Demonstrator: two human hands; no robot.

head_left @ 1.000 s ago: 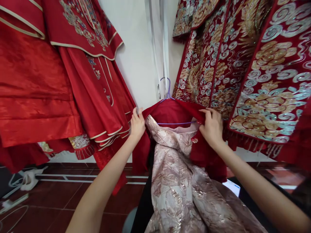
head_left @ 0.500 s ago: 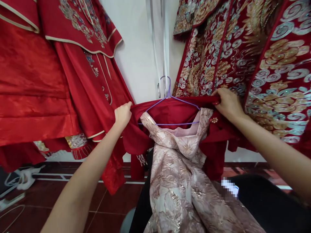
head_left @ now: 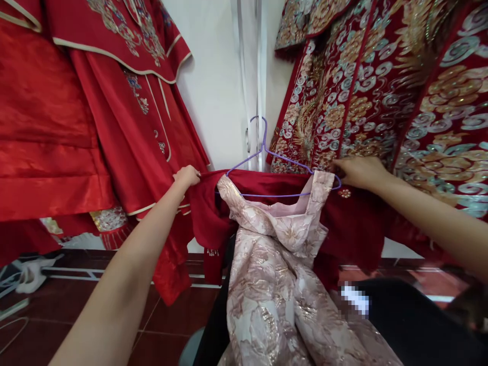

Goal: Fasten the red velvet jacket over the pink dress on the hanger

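A purple wire hanger (head_left: 263, 152) carries a pink and gold brocade dress (head_left: 274, 274) with a dark red garment (head_left: 354, 229) draped behind it. My left hand (head_left: 186, 176) is closed on the red garment's left edge. My right hand (head_left: 356, 172) is closed on its right shoulder, by the hanger's right end. The red cloth is stretched wide between both hands. The dress hangs down toward me.
Plain red satin robes (head_left: 57, 127) hang on the left. Heavily embroidered red and gold robes (head_left: 400, 101) hang on the right. A white wall with a pipe (head_left: 255, 76) lies between. White cables (head_left: 26, 277) lie on the dark red tiled floor at the left.
Both hands have moved apart, pulling the red garment outward from the hanger's middle to its ends. The pink dress's neckline and straps are now uncovered.
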